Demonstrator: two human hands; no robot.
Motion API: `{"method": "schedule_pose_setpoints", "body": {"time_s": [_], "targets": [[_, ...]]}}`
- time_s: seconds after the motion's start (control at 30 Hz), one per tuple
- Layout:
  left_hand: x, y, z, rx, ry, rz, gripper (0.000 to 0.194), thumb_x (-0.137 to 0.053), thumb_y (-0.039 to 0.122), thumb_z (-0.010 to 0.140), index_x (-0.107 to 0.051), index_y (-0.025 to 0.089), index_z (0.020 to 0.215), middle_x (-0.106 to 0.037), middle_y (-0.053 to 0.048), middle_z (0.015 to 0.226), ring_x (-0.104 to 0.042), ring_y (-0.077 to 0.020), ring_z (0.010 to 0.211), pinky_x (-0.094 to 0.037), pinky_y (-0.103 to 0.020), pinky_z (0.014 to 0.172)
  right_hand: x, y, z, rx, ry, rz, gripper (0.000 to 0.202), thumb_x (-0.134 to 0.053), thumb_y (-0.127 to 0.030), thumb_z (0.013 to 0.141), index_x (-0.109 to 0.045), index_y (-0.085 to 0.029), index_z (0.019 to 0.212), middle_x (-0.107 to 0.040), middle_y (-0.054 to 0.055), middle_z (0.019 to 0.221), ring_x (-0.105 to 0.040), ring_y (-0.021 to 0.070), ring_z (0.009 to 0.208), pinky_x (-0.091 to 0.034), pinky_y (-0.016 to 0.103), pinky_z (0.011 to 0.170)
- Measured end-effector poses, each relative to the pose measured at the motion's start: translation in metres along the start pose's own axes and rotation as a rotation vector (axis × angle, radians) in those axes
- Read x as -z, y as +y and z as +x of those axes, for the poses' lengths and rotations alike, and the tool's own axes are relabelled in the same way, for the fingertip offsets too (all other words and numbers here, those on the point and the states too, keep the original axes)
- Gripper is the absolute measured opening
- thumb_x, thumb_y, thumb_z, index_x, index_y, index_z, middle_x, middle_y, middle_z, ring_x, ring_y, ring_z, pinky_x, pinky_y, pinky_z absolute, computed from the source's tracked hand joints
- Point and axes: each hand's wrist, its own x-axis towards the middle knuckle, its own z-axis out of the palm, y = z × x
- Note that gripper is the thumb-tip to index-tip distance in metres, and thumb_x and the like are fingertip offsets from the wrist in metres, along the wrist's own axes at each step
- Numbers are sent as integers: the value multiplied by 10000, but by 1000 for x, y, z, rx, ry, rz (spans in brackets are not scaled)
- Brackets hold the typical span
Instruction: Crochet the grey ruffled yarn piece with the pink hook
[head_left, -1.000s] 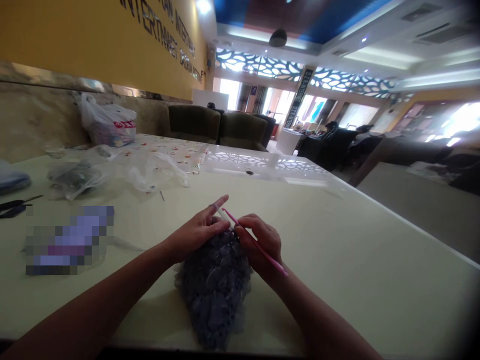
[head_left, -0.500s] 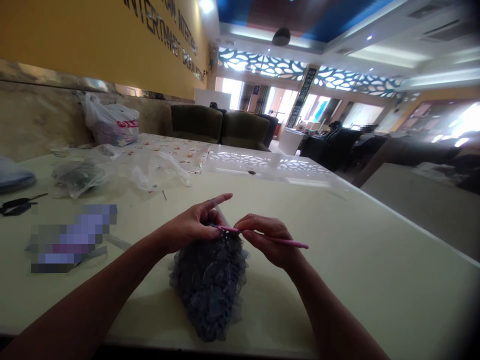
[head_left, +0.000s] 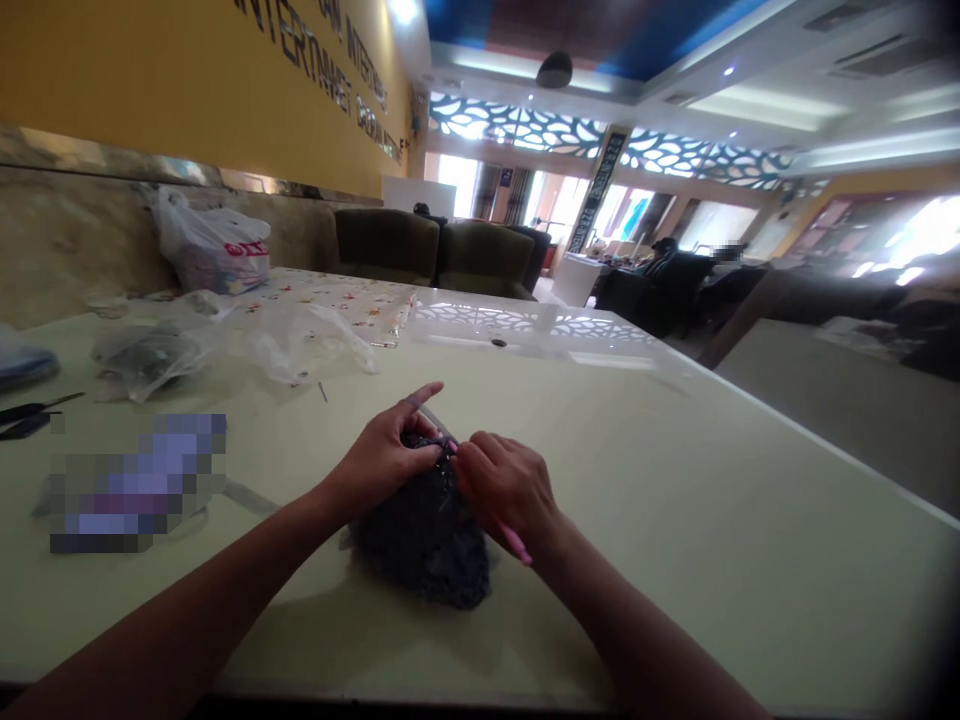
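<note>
A dark grey, ruffled crocheted piece [head_left: 427,545] hangs below my hands over the pale table [head_left: 675,560]. My left hand [head_left: 390,450] pinches its top edge, with the index finger stretched out and a grey strand running from that finger to the work. My right hand [head_left: 510,485] is closed around a pink crochet hook [head_left: 514,543]. The hook's handle end shows below the palm, and its tip meets the piece's top edge beside my left thumb.
At the left lie a blurred-out purple packet [head_left: 161,480], black scissors [head_left: 30,415] and clear plastic bags [head_left: 150,360]. A white carrier bag [head_left: 214,245] stands farther back, near a patterned cloth [head_left: 360,305]. Dark armchairs [head_left: 386,245] are beyond the table.
My right hand has turned, so the hook's handle now points down instead of out to the right. The crocheted piece has swung and its lower end is higher and farther right.
</note>
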Motion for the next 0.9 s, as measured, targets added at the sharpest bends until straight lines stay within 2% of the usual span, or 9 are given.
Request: {"method": "schedule_pose_setpoints", "body": {"time_s": [0.07, 0.13, 0.23, 0.33, 0.43, 0.57, 0.7, 0.83, 0.9], "targets": [[-5, -1, -2, 73, -11, -188, 852, -723, 177, 737, -357, 214, 1505, -610, 38, 803, -588, -157, 827, -422, -312, 854, -7, -7, -3, -23, 115, -112, 295, -477, -141, 951, -473, -190, 660, -480, -9, 595, -385, 120, 515, -265, 277, 542], [-6, -2, -4, 189, -95, -415, 868, -759, 169, 721, -369, 222, 1495, -614, 43, 799, -588, -138, 787, -425, -289, 816, -10, -10, -5, -36, 164, -117, 288, -494, -144, 945, -462, -197, 663, -469, -10, 593, -393, 123, 519, -280, 278, 549], [-1, -4, -3, 336, -304, -656, 821, -781, 119, 692, -455, 208, 1440, -654, 14, 844, -608, -132, 789, -430, -274, 813, -7, -7, -8, 25, 194, 12, 242, -529, -165, 940, -491, -204, 704, -497, -9, 602, -435, 127, 538, -338, 274, 568], [7, -7, 0, 364, -444, -757, 828, -771, 95, 676, -463, 217, 1435, -695, -30, 933, -636, -160, 852, -437, -290, 836, -1, -1, -9, 69, 193, 249, 154, -551, -216, 945, -544, -204, 791, -568, 2, 655, -500, 124, 566, -397, 261, 574], [17, -8, 4, 333, -412, -771, 859, -759, 107, 687, -420, 245, 1465, -696, -26, 912, -636, -156, 812, -439, -290, 795, 7, 4, -5, -31, 139, 497, 112, -554, -201, 940, -582, -190, 832, -608, 19, 711, -539, 115, 596, -413, 244, 564], [26, -5, 7, 265, -329, -695, 826, -766, 95, 669, -477, 226, 1431, -661, 10, 828, -611, -130, 760, -433, -267, 753, 20, 11, 1, -240, 9, 797, 230, -553, -185, 931, -577, -173, 703, -568, -2, 642, -498, 98, 558, -386, 236, 543], [23, -4, 6, 210, -307, -631, 737, -791, 123, 657, -570, 204, 1355, -654, 7, 844, -602, -130, 756, -434, -264, 725, 23, 17, 3, -422, -104, 1051, 296, -549, -242, 939, -572, -171, 653, -525, -12, 605, -482, 108, 560, -380, 241, 532], [6, -4, -1, 210, -289, -606, 690, -798, 142, 684, -595, 243, 1336, -678, 1, 878, -616, -144, 805, -439, -279, 782, 13, 9, 2, -403, 58, 923, 169, -607, -260, 899, -622, -188, 747, -610, 35, 865, -578, 162, 812, -473, 302, 750], [0, -3, -4, 184, -289, -543, 574, -802, 169, 699, -663, 246, 1251, -702, -31, 993, -633, -182, 894, -443, -309, 843, 9, 2, 1, -419, 98, 813, 163, -609, -258, 892, -607, -194, 743, -611, 20, 833, -569, 152, 781, -471, 292, 741]]}}
